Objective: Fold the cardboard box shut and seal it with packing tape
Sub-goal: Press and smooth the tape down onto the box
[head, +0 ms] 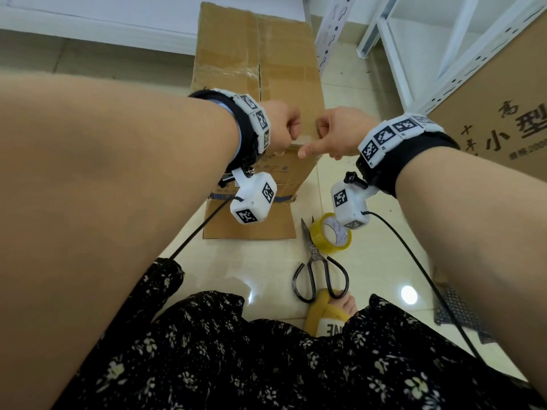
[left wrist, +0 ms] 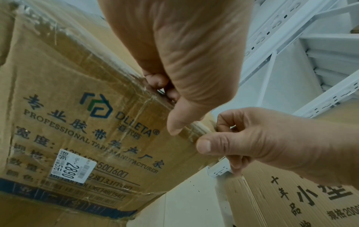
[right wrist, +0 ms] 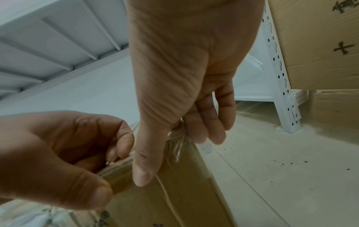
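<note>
I see a glossy pale tiled floor (head: 266, 270) carrying everything. The cardboard box (head: 284, 69) stands on it; a yellowish roll of packing tape (head: 324, 236) and black-handled scissors (head: 318, 270) lie just beside its near end. A white metal shelving frame (head: 393, 48) and a second printed carton (head: 509, 125) stand on the tiles to the right.

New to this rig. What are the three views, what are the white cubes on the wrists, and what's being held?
No robot: a person works bare-handed. The wide picture comes from a head camera; the other two come from the white cubes, which are wrist cameras.

The left hand and right hand both pinch a strip of clear tape at the top edge of the cardboard box.

The box stands on the tiled floor, with a tape roll and scissors beside it.
</note>
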### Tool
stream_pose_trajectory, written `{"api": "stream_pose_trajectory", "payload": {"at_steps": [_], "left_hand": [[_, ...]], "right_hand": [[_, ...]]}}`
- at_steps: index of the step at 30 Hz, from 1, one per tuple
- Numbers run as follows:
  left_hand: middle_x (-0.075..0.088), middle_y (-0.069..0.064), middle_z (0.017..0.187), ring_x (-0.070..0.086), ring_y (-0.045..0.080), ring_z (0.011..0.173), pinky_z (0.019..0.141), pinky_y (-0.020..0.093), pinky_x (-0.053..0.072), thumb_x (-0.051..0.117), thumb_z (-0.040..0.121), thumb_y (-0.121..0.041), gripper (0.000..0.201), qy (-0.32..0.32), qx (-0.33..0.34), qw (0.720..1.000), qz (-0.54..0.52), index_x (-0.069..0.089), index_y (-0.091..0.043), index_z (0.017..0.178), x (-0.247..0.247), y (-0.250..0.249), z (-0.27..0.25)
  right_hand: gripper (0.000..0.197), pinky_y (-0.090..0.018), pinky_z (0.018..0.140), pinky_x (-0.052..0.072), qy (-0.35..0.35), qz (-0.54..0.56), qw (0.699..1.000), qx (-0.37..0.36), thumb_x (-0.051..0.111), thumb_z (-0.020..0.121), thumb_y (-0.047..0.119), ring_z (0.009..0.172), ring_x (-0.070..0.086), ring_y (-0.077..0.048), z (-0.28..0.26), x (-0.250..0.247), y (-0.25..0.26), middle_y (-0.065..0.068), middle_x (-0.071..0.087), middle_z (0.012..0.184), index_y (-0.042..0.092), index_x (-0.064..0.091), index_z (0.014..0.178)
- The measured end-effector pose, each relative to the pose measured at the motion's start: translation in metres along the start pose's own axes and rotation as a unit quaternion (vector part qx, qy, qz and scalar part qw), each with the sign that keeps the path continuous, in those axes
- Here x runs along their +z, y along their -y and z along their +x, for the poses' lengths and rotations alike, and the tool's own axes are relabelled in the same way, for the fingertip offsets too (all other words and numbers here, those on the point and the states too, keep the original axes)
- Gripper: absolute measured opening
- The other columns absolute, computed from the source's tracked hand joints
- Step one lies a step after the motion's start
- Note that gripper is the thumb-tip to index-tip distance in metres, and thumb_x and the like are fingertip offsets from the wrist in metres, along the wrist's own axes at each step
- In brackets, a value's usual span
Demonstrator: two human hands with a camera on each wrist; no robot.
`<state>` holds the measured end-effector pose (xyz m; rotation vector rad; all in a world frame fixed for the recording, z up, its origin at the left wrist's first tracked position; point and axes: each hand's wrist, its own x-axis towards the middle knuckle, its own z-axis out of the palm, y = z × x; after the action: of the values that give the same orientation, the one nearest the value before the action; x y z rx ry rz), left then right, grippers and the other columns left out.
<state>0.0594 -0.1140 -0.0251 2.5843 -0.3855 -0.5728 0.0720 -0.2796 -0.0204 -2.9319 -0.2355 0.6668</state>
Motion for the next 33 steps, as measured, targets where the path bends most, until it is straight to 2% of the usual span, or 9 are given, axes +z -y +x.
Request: {"api": "stream_pose_trajectory", "payload": {"at_steps": [3,8,12,17,19,22,25,28,33], "left_hand": [[0.051,-0.004,0.077,0.049,0.017,0.073,0.058,0.026,0.039,0.062,0.083,-0.017,0.014,-0.015,-0.002,1.0,0.014,0.052,-0.02,0.092,0.003,-0.002,0.003],[0.052,-0.003,0.08,0.05,0.019,0.073,0.058,0.027,0.038,0.07,0.082,-0.03,0.024,-0.013,0.002,1.0,0.021,0.05,-0.02,0.09,0.005,-0.001,0.007],[0.051,-0.005,0.078,0.052,0.02,0.075,0.064,0.031,0.042,0.071,0.08,-0.022,0.023,-0.006,0.0,1.0,0.025,0.051,-0.02,0.091,0.005,-0.001,0.008],[0.049,-0.005,0.077,0.051,0.02,0.076,0.067,0.031,0.043,0.068,0.08,-0.011,0.023,-0.001,-0.003,0.999,0.032,0.051,-0.02,0.093,0.005,-0.002,0.007],[0.049,-0.005,0.077,0.051,0.02,0.076,0.067,0.032,0.043,0.069,0.08,-0.01,0.024,0.0,-0.006,0.999,0.032,0.051,-0.02,0.093,0.005,-0.002,0.007],[0.051,-0.005,0.077,0.052,0.02,0.075,0.064,0.031,0.043,0.071,0.079,-0.015,0.024,0.001,-0.005,0.999,0.032,0.051,-0.02,0.092,0.005,0.0,0.007],[0.051,-0.004,0.073,0.05,0.018,0.068,0.054,0.027,0.038,0.076,0.074,-0.044,0.039,-0.017,-0.012,0.999,0.05,0.05,-0.019,0.089,0.005,0.001,0.007],[0.054,-0.001,0.073,0.051,0.019,0.066,0.055,0.029,0.041,0.071,0.063,-0.069,0.06,-0.023,-0.036,0.995,0.089,0.049,-0.019,0.088,0.007,0.002,0.007],[0.057,0.004,0.084,0.056,0.025,0.078,0.064,0.036,0.046,0.069,0.075,-0.055,0.048,-0.033,-0.012,0.991,0.132,0.05,-0.015,0.092,0.007,0.003,0.004]], "right_hand": [[0.052,-0.027,0.052,0.04,0.01,-0.004,1.0,-0.006,0.079,0.07,0.061,0.06,0.058,-0.014,0.001,-0.001,0.003,0.0,0.068,0.068,0.02,0.046,0.073],[0.048,-0.028,0.054,0.041,0.014,-0.001,1.0,-0.027,0.08,0.074,0.053,0.064,0.059,-0.014,0.001,0.0,-0.004,0.0,0.069,0.071,0.02,0.045,0.075],[0.038,-0.028,0.058,0.041,0.022,0.021,0.997,-0.066,0.079,0.082,0.036,0.07,0.062,-0.013,0.001,-0.002,-0.017,0.003,0.07,0.075,0.02,0.045,0.081],[0.03,-0.029,0.062,0.035,-0.026,-0.002,0.995,-0.099,0.073,0.084,0.009,0.077,0.052,-0.021,0.002,0.008,-0.03,0.004,0.054,0.076,0.016,0.044,0.088],[0.032,-0.029,0.061,0.035,-0.03,0.004,0.994,-0.102,0.075,0.083,0.013,0.076,0.051,-0.021,0.002,0.011,-0.03,0.004,0.053,0.077,0.017,0.043,0.088],[0.047,-0.029,0.057,0.035,-0.026,-0.023,0.994,-0.106,0.082,0.076,0.038,0.067,0.045,-0.016,0.001,0.01,-0.022,0.003,0.05,0.076,0.017,0.041,0.088],[0.05,-0.031,0.057,0.036,-0.029,-0.038,0.994,-0.099,0.08,0.075,0.049,0.066,0.044,-0.016,0.002,0.009,-0.014,0.003,0.049,0.075,0.02,0.04,0.084],[0.051,-0.031,0.058,0.039,-0.011,-0.056,0.994,-0.089,0.081,0.072,0.051,0.067,0.049,-0.017,0.004,0.006,-0.002,0.002,0.055,0.074,0.022,0.04,0.078],[0.042,-0.034,0.066,0.039,-0.005,-0.077,0.995,-0.07,0.08,0.08,0.039,0.078,0.052,-0.022,0.004,0.005,0.01,0.003,0.052,0.076,0.018,0.045,0.09]]}}
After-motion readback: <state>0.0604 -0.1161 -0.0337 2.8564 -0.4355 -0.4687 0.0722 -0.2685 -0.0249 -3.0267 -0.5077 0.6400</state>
